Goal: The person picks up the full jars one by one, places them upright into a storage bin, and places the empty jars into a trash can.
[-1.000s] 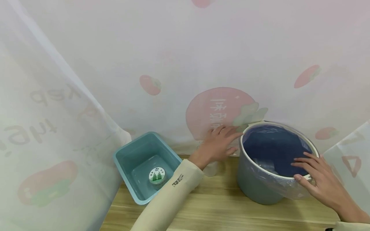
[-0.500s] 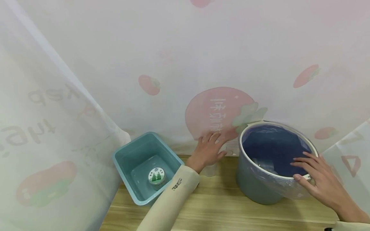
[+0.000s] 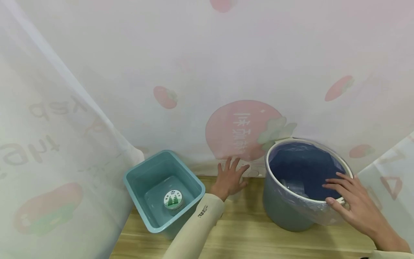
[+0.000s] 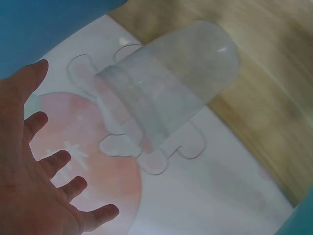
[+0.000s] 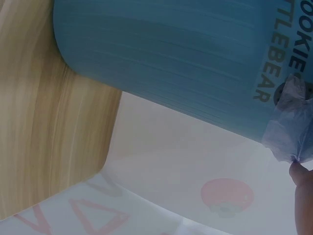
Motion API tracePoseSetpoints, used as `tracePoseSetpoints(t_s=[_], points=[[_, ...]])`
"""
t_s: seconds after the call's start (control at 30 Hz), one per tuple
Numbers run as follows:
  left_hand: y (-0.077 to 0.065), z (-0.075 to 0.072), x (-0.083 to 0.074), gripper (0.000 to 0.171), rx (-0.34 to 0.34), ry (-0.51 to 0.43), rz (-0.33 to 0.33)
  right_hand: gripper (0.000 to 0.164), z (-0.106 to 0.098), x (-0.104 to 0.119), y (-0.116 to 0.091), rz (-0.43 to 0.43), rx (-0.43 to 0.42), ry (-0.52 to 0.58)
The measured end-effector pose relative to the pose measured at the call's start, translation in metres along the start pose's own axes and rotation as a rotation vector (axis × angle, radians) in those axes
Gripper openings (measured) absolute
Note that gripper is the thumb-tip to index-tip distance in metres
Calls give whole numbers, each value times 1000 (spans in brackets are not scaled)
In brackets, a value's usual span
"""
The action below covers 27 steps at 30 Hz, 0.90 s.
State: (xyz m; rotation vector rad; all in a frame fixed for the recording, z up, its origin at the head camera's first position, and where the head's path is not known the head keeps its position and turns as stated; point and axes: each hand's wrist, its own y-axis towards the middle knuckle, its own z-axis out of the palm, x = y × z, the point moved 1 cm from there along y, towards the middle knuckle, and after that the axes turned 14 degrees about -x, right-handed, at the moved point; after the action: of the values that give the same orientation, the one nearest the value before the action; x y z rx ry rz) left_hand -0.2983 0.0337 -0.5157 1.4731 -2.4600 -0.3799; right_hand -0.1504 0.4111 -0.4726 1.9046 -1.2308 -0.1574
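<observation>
My left hand (image 3: 229, 180) is spread in the air, fingers apart and holding nothing. Near it a clear plastic cup (image 4: 176, 81) stands on the wooden table, seen whole in the left wrist view; the hand mostly hides it in the head view. On the right stands a round blue-grey trash bin (image 3: 284, 212) with a white rim and a thin clear plastic bag (image 3: 326, 215) folded over it. My right hand (image 3: 357, 207) rests at the bin's near right rim with its fingers extended over the opening. Its thumb touches the bag in the right wrist view.
A teal square basin (image 3: 142, 205) stands at the left, holding a round tin (image 3: 173, 199) with a white and green lid. A white curtain (image 3: 181, 54) printed with strawberries hangs behind and at both sides. The wooden table (image 3: 245, 233) extends between basin and bin.
My left hand has moved left, away from the bin and toward the basin, with its fingers spread. The right hand has stayed on the bin's rim. The view has shifted slightly.
</observation>
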Motion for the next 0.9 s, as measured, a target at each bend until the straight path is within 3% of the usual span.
tracePoseSetpoints(t_s=[0.17,0.57,0.9], points=[[-7,9,1,70,33,-19,-10,36,0,0,-1,6,-5,-2],[-17,37,3,73,-29,-13,-15,36,0,0,-1,-2,-6,-7],[-29,47,1,75,16,-36,-43,36,-1,2,1,-8,-9,-8]])
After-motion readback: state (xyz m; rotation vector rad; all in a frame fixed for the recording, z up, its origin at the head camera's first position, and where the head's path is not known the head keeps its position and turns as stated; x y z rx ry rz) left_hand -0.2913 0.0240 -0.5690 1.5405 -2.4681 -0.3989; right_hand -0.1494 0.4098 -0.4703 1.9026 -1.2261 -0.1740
